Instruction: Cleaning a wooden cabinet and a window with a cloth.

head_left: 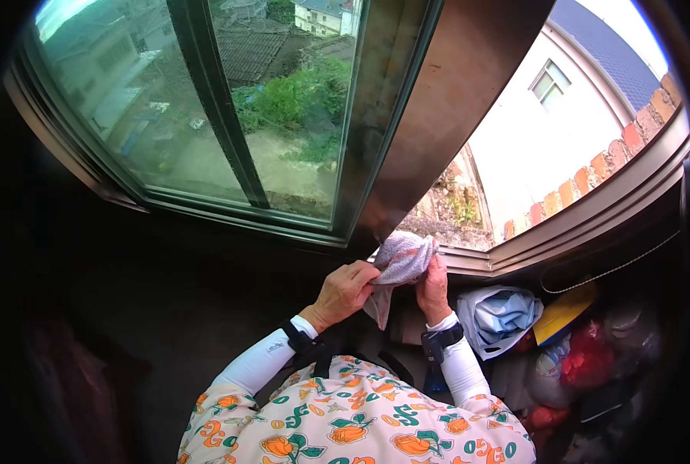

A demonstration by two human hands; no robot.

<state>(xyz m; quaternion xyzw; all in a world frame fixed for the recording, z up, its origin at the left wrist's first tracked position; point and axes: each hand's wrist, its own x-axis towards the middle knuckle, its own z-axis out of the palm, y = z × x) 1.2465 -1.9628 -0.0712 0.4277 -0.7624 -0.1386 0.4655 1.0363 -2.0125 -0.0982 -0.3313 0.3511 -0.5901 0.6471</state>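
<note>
Clutching a cloth (401,260) in both hands at the window frame (407,155) edge.

Cloth (401,261) is looking like soft woven fabric, matt, crumpled, finely patterned. Window frame (469,69) is showing as brushed metal, dull satin sheen, smudged. Pane (167,100) is reading as smooth glass, slightly hazy. Blue bag (500,317) is looking like thin glossy plastic, wrinkled. Sleeves (260,363) are appearing as smooth stretch knit, matt.

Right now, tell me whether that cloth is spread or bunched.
Bunched: the cloth is wadded between both hands, one corner hanging down.
</note>
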